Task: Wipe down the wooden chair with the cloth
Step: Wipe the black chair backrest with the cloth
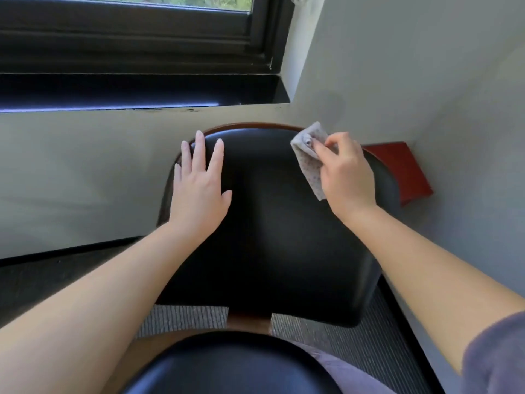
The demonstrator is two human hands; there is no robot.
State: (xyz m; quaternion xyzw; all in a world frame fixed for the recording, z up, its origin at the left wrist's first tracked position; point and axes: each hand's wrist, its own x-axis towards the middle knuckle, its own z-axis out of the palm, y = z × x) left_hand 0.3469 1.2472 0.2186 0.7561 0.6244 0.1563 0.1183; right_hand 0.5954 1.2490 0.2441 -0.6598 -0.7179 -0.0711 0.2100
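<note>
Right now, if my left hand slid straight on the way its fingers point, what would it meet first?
Your left hand would cross the chair's wooden rim, which its fingertips already reach, then probably meet the pale wall beyond; depth is unclear.

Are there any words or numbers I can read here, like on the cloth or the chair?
There are none to read.
The cloth shows only tiny speckles, a pattern and not letters.
The chair, the red object by the wall and the window frame carry no label, brand, number or sign.
</note>
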